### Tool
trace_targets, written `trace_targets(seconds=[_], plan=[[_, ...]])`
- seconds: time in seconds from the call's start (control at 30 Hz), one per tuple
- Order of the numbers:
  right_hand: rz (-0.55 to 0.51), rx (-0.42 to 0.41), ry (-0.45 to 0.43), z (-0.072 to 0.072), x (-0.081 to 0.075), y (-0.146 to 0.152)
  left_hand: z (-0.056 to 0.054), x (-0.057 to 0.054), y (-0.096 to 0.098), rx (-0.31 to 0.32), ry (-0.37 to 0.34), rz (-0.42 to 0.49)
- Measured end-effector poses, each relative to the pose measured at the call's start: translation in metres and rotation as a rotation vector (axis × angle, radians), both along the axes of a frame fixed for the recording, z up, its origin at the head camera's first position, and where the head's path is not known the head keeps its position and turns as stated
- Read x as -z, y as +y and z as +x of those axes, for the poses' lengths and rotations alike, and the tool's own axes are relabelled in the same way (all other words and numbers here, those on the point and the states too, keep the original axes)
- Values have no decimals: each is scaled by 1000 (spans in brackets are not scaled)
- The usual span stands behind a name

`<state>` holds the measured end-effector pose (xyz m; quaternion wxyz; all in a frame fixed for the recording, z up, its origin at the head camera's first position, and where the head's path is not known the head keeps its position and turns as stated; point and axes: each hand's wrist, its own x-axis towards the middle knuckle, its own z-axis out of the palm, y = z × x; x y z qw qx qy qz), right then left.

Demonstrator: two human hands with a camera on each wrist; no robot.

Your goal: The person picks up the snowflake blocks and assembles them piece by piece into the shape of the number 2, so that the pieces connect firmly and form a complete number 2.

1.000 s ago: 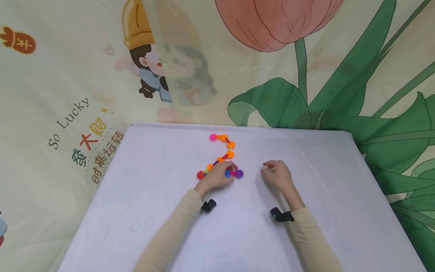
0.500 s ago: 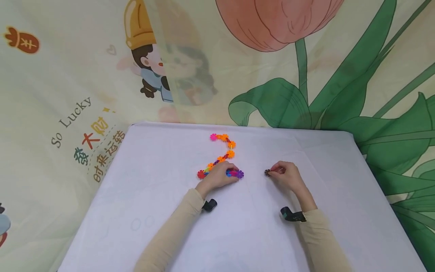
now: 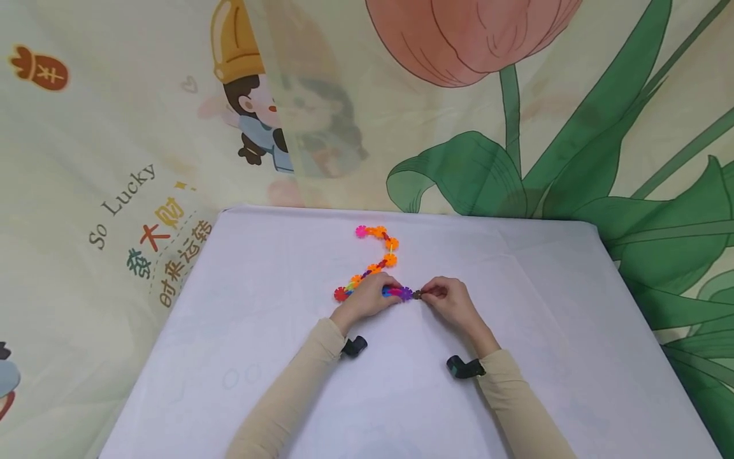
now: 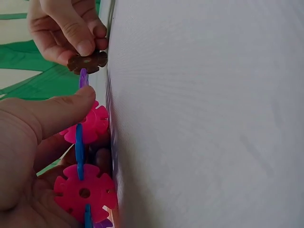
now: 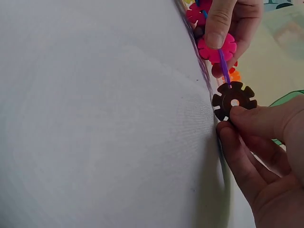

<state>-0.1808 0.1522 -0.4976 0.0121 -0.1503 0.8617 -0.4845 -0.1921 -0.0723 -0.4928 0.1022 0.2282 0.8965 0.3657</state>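
A chain of notched snowflake-disc building pieces (image 3: 390,260) curves over the white cloth in the head view, orange, red and pink along it. My left hand (image 3: 369,295) grips the chain near its right end, thumb and fingers around a pink disc (image 4: 95,121) and the purple disc (image 3: 406,294) at the tip. Between thumb and fingertips, my right hand (image 3: 455,303) pinches a brown notched disc (image 5: 242,93). The purple disc's edge meets the brown disc's rim at right angles; how deep it sits in a notch I cannot tell. The left hand hides part of the chain.
A white cloth (image 3: 275,357) covers the table. Its back edge runs along a printed fabric backdrop (image 3: 447,146) with a tulip and cartoon figures. A black wrist camera (image 3: 466,368) sits at the right wrist, another camera (image 3: 355,346) at the left.
With the brown disc pinched in it, the right hand has moved left, bringing the disc to the purple end of the chain. The left hand has stayed almost still.
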Motion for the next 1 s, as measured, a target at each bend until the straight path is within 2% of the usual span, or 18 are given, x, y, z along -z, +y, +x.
trace_targets(seconds=[0.2, 0.4, 0.6, 0.7, 0.87, 1.0], plan=[[-21, 3, -26, 0, 2, -1, 0, -2, 0, 14, 6, -14], [9, -5, 32, -2, 2, -5, 2, -4, -2, 50, 47, 4], [47, 22, 27, 0, 2, -6, 3, -2, -2, -18, 1, 110], [34, 23, 29, 0, 2, -7, 2, -1, -2, -41, -22, 118], [34, 27, 68, 1, 4, -8, -1, 1, -1, -26, -22, 125], [63, 11, 59, -1, 1, -9, -3, -1, -3, -10, -23, 115]])
